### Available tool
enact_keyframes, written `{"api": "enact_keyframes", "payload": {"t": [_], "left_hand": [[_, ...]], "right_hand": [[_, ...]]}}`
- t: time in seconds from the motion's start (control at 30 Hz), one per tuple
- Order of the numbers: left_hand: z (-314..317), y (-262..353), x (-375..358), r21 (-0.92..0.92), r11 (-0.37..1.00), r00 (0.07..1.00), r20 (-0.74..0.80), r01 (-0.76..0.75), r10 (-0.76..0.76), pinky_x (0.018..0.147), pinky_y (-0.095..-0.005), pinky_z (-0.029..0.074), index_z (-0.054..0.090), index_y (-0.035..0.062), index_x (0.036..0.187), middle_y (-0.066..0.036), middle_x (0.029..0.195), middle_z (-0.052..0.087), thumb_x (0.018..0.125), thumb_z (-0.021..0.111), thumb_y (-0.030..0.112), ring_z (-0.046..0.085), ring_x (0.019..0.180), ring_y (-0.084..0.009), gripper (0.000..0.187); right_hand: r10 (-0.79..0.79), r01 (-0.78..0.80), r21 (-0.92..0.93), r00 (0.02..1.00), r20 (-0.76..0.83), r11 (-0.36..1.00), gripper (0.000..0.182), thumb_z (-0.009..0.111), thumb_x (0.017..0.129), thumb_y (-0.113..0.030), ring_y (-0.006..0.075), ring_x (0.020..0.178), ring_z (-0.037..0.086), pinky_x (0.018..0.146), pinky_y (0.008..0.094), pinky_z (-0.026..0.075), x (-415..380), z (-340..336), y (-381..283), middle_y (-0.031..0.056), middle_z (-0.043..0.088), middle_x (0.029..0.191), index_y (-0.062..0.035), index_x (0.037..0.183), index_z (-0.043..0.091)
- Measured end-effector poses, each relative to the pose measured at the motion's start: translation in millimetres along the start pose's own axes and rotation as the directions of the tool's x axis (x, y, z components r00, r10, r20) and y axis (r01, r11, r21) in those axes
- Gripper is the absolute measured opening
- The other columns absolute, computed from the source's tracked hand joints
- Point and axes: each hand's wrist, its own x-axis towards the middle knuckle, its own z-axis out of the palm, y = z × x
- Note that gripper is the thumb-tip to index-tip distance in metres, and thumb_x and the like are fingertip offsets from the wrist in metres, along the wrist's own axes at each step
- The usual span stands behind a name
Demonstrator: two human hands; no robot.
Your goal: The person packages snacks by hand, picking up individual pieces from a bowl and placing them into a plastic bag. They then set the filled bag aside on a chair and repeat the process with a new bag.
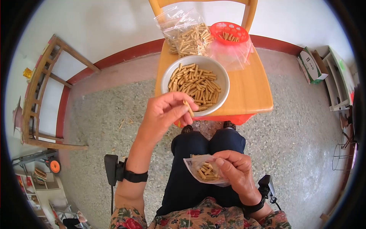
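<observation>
My left hand [162, 111] is raised at the front edge of a white bowl [226, 89], pinching one short tan stick [188, 108] between thumb and fingers. Many similar tan sticks [196, 84] fill the bowl, which stands on a wooden chair seat [248, 89]. Over my lap, my right hand [237, 171] grips the edge of a small clear plastic bag [190, 168]. The bag's mouth gapes toward me, and several sticks lie inside it.
Behind the bowl sits a large zip bag [190, 40] packed with sticks. Beside it, a red plastic basket [217, 28] holds several sticks, with clear plastic bags [232, 57] under it. A cardboard box [312, 66] stands far right, a wooden frame [47, 72] left.
</observation>
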Motion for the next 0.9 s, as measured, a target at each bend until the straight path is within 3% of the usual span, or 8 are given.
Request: {"api": "enact_keyframes", "payload": {"t": [0.1, 0.37, 0.43, 0.47, 0.53, 0.57, 0.67, 0.9], "left_hand": [[9.9, 9.5, -19.9, -0.119, 0.992, 0.998, 0.038, -0.044, 0.049, 0.054, -0.0246, 0.049, 0.058, -0.0012, 0.090, -0.015, 0.084, 0.064, 0.081, 0.053, 0.003, 0.059, 0.059, -0.0142, 0.011], [22.7, 39.4, -56.5, -0.098, 0.993, 0.990, 0.114, -0.069, 0.080, 0.054, -0.0261, 0.050, 0.060, -0.0006, 0.085, -0.017, 0.083, 0.063, 0.074, 0.058, -0.003, 0.060, 0.061, -0.0179, 0.011], [25.4, 35.9, -56.0, 0.162, 0.899, 0.901, 0.230, -0.408, 0.367, 0.054, -0.0261, 0.049, 0.062, 0.0000, 0.082, -0.015, 0.082, 0.063, 0.067, 0.062, -0.005, 0.061, 0.065, -0.0183, 0.016], [28.7, 38.6, -58.5, 0.152, 0.907, 0.906, 0.234, -0.392, 0.352, 0.054, -0.0261, 0.049, 0.062, 0.0000, 0.082, -0.015, 0.082, 0.063, 0.067, 0.062, -0.005, 0.061, 0.065, -0.0183, 0.016], [35.6, 47.8, -63.5, 0.380, 0.816, 0.883, 0.354, -0.436, 0.306, 0.055, -0.0269, 0.049, 0.062, 0.0011, 0.080, -0.012, 0.081, 0.063, 0.062, 0.065, -0.005, 0.062, 0.067, -0.0206, 0.019], [39.9, 44.7, -64.9, 0.372, 0.827, 0.886, 0.360, -0.422, 0.291, 0.055, -0.0269, 0.049, 0.062, 0.0011, 0.080, -0.012, 0.081, 0.063, 0.062, 0.065, -0.005, 0.062, 0.067, -0.0206, 0.019], [54.6, 32.2, -66.9, 0.575, 0.497, 0.760, 0.492, -0.650, 0.425, 0.053, -0.0295, 0.047, 0.060, 0.0033, 0.083, -0.009, 0.079, 0.061, 0.060, 0.066, -0.001, 0.061, 0.065, -0.0244, 0.024], [64.4, 19.2, -66.2, 0.723, 0.295, 0.774, 0.624, -0.625, 0.109, 0.049, -0.0316, 0.043, 0.058, 0.0025, 0.079, -0.006, 0.067, 0.053, 0.063, 0.061, 0.004, 0.055, 0.058, -0.0224, 0.015]], "right_hand": [[-0.003, 0.003, -0.041, 1.000, -0.022, 0.999, 0.018, 0.049, 0.090, -0.008, 0.0060, 0.077, 0.055, 0.068, 0.0202, 0.047, -3.2, 3.7, -0.6, 0.0034, 0.062, 0.083, 0.0047, 0.097, 0.059], [-0.008, -0.004, -0.104, 0.993, -0.116, 0.995, 0.019, 0.049, 0.089, -0.010, 0.0029, 0.068, 0.049, 0.058, 0.0174, 0.041, -2.9, 6.0, 4.9, 0.0011, 0.060, 0.078, 0.0046, 0.096, 0.059], [0.003, -0.016, -0.085, 0.989, -0.151, 0.996, 0.019, 0.049, 0.089, -0.011, 0.0026, 0.067, 0.048, 0.057, 0.0172, 0.040, -4.3, 4.5, 6.9, 0.0006, 0.059, 0.077, 0.0046, 0.095, 0.059], [-0.023, 0.009, -0.094, 0.988, -0.151, 0.996, 0.019, 0.049, 0.089, -0.011, 0.0026, 0.067, 0.049, 0.057, 0.0173, 0.041, -4.1, 3.2, 7.5, 0.0007, 0.059, 0.077, 0.0045, 0.095, 0.059], [-0.088, 0.069, -0.121, 0.983, -0.164, 0.990, 0.017, 0.050, 0.089, -0.009, 0.0027, 0.068, 0.050, 0.058, 0.0178, 0.042, -2.8, 3.1, 8.8, 0.0013, 0.060, 0.076, 0.0046, 0.095, 0.059], [-0.071, 0.051, -0.114, 0.982, -0.177, 0.992, 0.017, 0.050, 0.089, -0.009, 0.0027, 0.068, 0.050, 0.058, 0.0178, 0.042, -3.1, 3.1, 9.8, 0.0013, 0.060, 0.076, 0.0046, 0.095, 0.059], [-0.151, 0.125, -0.176, 0.979, -0.140, 0.976, 0.015, 0.050, 0.088, -0.005, 0.0033, 0.071, 0.052, 0.061, 0.0192, 0.045, -3.6, 0.0, 11.9, 0.0032, 0.062, 0.077, 0.0052, 0.094, 0.059], [-0.246, 0.212, -0.254, 0.963, -0.110, 0.944, 0.013, 0.051, 0.087, -0.004, 0.0039, 0.070, 0.052, 0.061, 0.0200, 0.045, -1.5, -2.0, 14.0, 0.0050, 0.061, 0.074, 0.0059, 0.094, 0.058]]}}
